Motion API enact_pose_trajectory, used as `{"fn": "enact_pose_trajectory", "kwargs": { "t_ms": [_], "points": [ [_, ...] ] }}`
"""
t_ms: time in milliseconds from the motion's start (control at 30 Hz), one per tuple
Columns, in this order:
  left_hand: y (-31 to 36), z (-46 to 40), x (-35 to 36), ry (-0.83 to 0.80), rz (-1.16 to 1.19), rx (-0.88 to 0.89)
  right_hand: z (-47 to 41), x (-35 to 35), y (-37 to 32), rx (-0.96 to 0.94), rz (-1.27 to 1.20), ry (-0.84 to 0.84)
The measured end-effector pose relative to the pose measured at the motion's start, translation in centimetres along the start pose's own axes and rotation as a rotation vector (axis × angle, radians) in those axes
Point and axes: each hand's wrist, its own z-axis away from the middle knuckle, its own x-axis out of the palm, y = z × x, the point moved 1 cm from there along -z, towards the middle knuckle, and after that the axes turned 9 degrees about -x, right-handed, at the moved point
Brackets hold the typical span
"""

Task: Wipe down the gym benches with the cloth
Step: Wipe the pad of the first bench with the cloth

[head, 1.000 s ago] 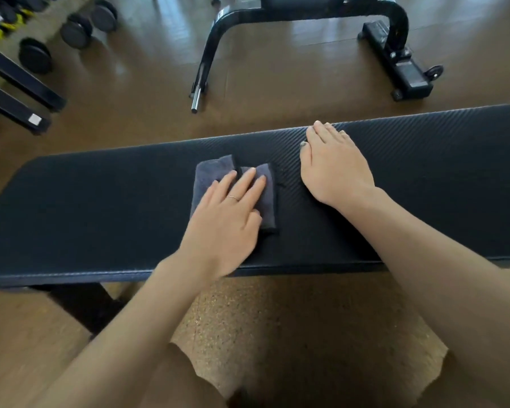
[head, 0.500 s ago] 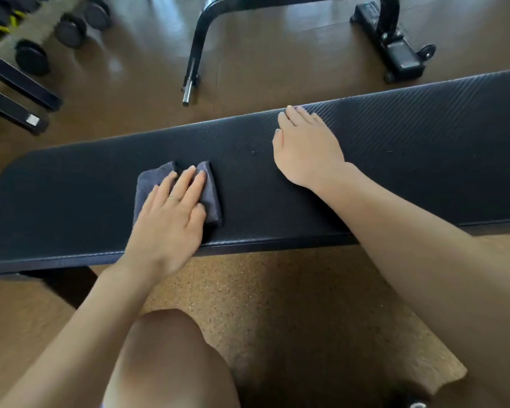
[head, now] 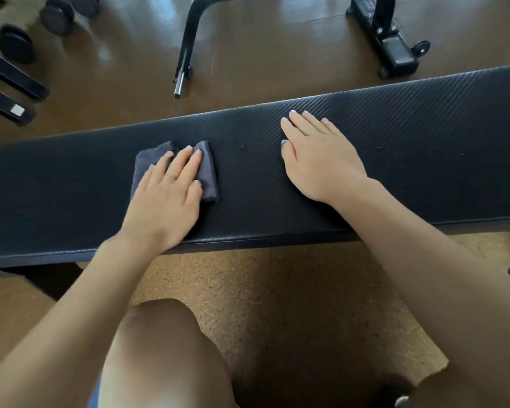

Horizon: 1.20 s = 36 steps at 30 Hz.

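Observation:
A long black padded gym bench (head: 71,184) runs across the view from left to right. A folded dark grey cloth (head: 209,175) lies on its pad, left of the middle. My left hand (head: 167,201) presses flat on the cloth with straight fingers and covers most of it. My right hand (head: 315,160) rests flat on the bare pad to the right of the cloth, fingers straight and together, apart from the cloth.
Beyond the bench stands the black frame of another machine (head: 189,39) with a wheeled foot (head: 392,48) on the brown floor. Round black dumbbells (head: 15,44) and dark rack feet (head: 9,75) sit at the far left. My bare knee (head: 159,348) is below the bench's near edge.
My left hand slid the cloth to the left along the pad, then moved it a little towards the far edge. My right hand has stayed flat on the pad.

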Motion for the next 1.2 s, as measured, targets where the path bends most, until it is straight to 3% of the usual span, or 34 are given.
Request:
{"fn": "enact_pose_trajectory", "kwargs": {
  "t_ms": [67,200,300,500,700,767,867,1000,1067,1200],
  "points": [
    [3.0,0.2,0.0,-0.024,0.018,-0.039,0.0,0.2,-0.1,0.005,-0.016,0.002],
    [7.7,4.8,0.1,-0.049,-0.022,0.233,-0.4,-0.7,1.3,0.012,-0.087,-0.062],
    [6.5,0.7,0.1,-0.106,-0.025,0.304,0.8,-1.9,4.0,0.114,-0.020,-0.081],
    [10.9,-8.8,-0.8,-0.169,0.026,0.059,2.8,-1.7,4.6,0.160,0.022,-0.062],
    [12.6,2.2,0.5,-0.089,0.038,0.383,3.8,-1.5,4.7,0.129,0.054,-0.023],
    [12.2,1.8,0.2,-0.114,0.063,0.422,3.8,-1.5,4.6,0.115,0.064,-0.015],
    [12.9,-4.3,-0.3,-0.145,0.064,0.408,3.3,-1.9,4.5,0.135,0.059,0.004],
    [15.4,-9.1,-0.2,-0.157,-0.012,0.263,3.8,-1.5,4.4,0.144,0.047,0.025],
    [16.5,-6.5,-0.2,-0.159,0.003,0.278,4.1,-1.4,4.7,0.178,0.034,0.050],
    [15.9,1.8,0.5,-0.108,0.023,0.502,4.4,-1.6,5.0,0.196,0.058,0.075]
  ]
}}
